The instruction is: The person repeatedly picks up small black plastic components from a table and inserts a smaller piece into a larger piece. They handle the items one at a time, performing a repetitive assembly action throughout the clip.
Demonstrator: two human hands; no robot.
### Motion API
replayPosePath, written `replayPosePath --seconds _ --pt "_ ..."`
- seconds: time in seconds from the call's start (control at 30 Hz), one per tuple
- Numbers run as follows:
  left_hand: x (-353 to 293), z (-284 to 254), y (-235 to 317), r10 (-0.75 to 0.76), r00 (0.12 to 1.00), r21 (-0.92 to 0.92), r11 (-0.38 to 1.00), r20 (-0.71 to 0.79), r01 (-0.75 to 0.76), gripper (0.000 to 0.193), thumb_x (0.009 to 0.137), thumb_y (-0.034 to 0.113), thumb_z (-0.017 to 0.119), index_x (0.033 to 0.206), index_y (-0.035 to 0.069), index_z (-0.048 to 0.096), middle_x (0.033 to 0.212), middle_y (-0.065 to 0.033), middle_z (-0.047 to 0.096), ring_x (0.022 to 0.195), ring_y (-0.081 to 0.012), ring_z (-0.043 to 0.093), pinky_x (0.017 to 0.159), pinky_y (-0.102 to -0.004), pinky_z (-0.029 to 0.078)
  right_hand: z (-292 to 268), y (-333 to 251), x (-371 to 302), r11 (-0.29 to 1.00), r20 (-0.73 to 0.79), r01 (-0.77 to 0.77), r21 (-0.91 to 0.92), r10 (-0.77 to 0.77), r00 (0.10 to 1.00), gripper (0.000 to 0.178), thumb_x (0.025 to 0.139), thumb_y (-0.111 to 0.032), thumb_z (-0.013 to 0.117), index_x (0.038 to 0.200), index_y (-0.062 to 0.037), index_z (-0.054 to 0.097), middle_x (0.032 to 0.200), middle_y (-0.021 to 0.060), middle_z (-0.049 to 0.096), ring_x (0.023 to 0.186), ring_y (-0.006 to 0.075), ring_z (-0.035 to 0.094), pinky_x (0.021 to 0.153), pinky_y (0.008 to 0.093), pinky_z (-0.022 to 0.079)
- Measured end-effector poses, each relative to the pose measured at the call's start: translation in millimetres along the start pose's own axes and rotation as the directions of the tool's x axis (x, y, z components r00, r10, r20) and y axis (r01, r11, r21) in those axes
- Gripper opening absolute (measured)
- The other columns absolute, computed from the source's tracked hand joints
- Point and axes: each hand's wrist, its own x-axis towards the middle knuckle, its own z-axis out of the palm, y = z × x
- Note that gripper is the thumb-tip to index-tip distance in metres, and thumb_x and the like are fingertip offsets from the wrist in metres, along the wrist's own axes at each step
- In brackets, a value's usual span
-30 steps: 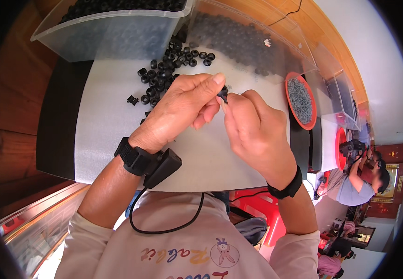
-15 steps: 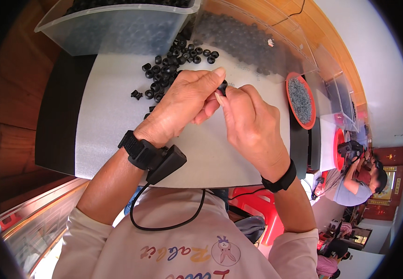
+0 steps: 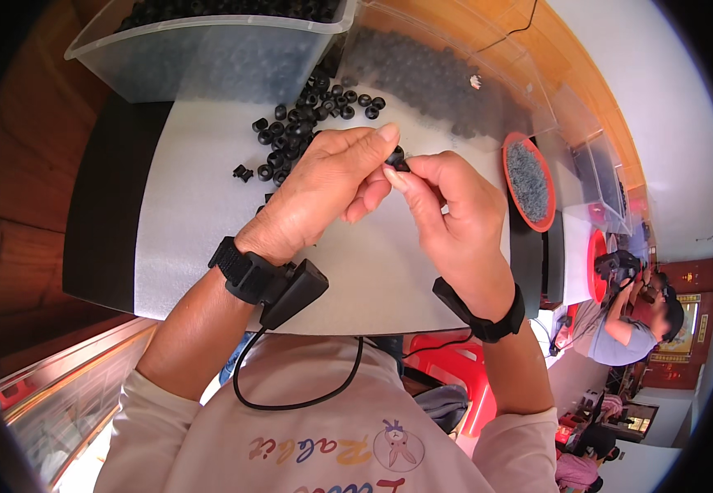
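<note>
At the frame's upper centre, my left grip (image 3: 321, 186) pinches a small black part (image 3: 397, 154), my right grip (image 3: 461, 209) pinching its lower end; black pieces (image 3: 293, 130) lie on the desk (image 3: 364, 283), upper left of centre.

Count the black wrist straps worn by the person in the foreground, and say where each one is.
2: the left wrist strap, at the base of the left hand; the right wrist strap, at the base of the right hand. Both show clearly; none seems hidden.

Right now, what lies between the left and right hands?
The head view shows a small black part pinched between the left hand and right hand.
</note>
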Motion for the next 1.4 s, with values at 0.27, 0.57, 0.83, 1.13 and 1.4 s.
replayPosePath --seconds 0.27,0.57,0.83,1.13,1.4 --pt "-1 2 -1 0.070 0.997 0.118 0.991 -0.032 -0.066 0.049 0.109 0.047 0.049 0.079 0.009 0.059 0.057 0.0010 0.050 0.049 -0.0052 0.040 0.047 -0.0228 0.030 -4 -7 0 0.995 0.028 0.032 -0.098 -0.030 0.999 0.016 0.089 -0.002 0.075 0.094 -0.0033 0.060 0.078 0.0130 0.063 0.062 0.0319 0.064 0.054 0.0391 0.051" --pt "-3 -2 0 0.046 0.998 0.125 0.991 0.032 -0.049 0.046 0.108 0.045 0.052 0.081 0.009 0.062 0.058 0.0019 0.051 0.049 -0.0050 0.040 0.048 -0.0226 0.031 -11 -4 1 1.000 0.077 -0.011 0.011 0.010 0.997 0.017 0.088 -0.005 0.077 0.095 -0.0023 0.061 0.076 0.0143 0.063 0.061 0.0321 0.063 0.054 0.0377 0.050" --pt "-11 -1 8 -0.025 0.987 0.150 0.989 0.159 0.001 0.053 0.106 0.049 0.055 0.074 0.007 0.061 0.058 0.0021 0.049 0.050 -0.0057 0.043 0.046 -0.0237 0.031 -38 -1 9 0.997 0.361 0.004 0.082 -0.034 0.932 0.030 0.088 -0.012 0.080 0.111 0.0006 0.067 0.085 0.0106 0.066 0.067 0.0198 0.063 0.061 0.0313 0.049" --pt "-11 -1 5 0.017 0.976 0.192 0.980 0.216 -0.060 0.056 0.107 0.049 0.055 0.071 0.006 0.059 0.057 0.0027 0.046 0.050 -0.0048 0.041 0.045 -0.0244 0.029 -38 3 7 0.991 0.402 0.001 0.133 -0.054 0.914 0.028 0.089 -0.015 0.078 0.109 0.0006 0.067 0.084 0.0111 0.065 0.070 0.0255 0.063 0.063 0.0340 0.050" --pt "-9 -1 1 0.021 0.983 0.162 0.985 0.183 -0.051 0.056 0.108 0.047 0.052 0.068 0.009 0.053 0.056 0.0048 0.043 0.050 -0.0040 0.035 0.044 -0.0248 0.025 -26 12 5 0.983 0.367 -0.006 0.183 -0.062 0.928 0.021 0.091 -0.011 0.077 0.105 0.0018 0.067 0.082 0.0105 0.065 0.069 0.0238 0.064 0.062 0.0327 0.049"
